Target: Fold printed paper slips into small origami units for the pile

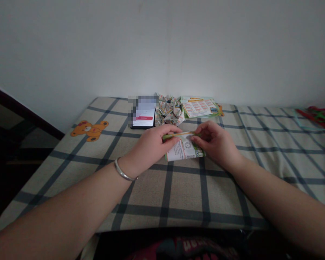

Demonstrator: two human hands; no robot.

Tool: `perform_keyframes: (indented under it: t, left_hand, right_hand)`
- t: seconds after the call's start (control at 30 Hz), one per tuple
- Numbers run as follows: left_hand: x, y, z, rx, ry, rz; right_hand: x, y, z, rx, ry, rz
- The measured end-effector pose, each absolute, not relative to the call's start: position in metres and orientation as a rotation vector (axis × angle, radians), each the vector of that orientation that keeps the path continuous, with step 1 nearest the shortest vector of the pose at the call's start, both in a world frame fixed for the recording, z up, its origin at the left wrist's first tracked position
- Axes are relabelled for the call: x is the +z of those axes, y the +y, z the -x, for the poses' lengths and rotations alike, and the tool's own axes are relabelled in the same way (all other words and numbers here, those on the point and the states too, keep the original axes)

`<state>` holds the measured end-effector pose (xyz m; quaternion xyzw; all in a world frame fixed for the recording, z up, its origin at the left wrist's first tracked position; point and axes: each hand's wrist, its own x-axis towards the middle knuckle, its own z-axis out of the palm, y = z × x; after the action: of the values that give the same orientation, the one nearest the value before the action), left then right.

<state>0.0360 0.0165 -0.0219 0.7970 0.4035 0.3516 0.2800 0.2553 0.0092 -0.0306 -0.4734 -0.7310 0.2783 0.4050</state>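
A printed paper leaflet (184,149), white with green and red print, lies folded on the checked cloth (178,187) in the middle. My left hand (151,144), with a silver bangle on the wrist, pinches the leaflet's folded upper edge from the left. My right hand (215,142) pinches the same edge from the right. Both hands have their fingers closed on the paper, and the fold runs between them.
Behind the hands lie a phone (143,115) with a lit screen, a heap of several folded paper pieces (169,110) and a stack of flat leaflets (200,107). Red and green items (318,116) lie at the far right. A bear print (90,129) marks the cloth at left.
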Motion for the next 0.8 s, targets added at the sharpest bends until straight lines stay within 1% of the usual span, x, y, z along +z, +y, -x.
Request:
perform_keyframes:
  t: [0.23, 0.8]
  left_hand:
    - [-0.018, 0.0165, -0.0357, 0.939, 1.12, -2.157]
    - [-0.0172, 0.0136, -0.0381, 0.959, 1.041, -2.309]
  right_hand:
    - [-0.0227, 0.0065, -0.2579, 0.609, -1.924, 1.269]
    - [-0.031, 0.0106, -0.2574, 0.672, -1.857, 1.186]
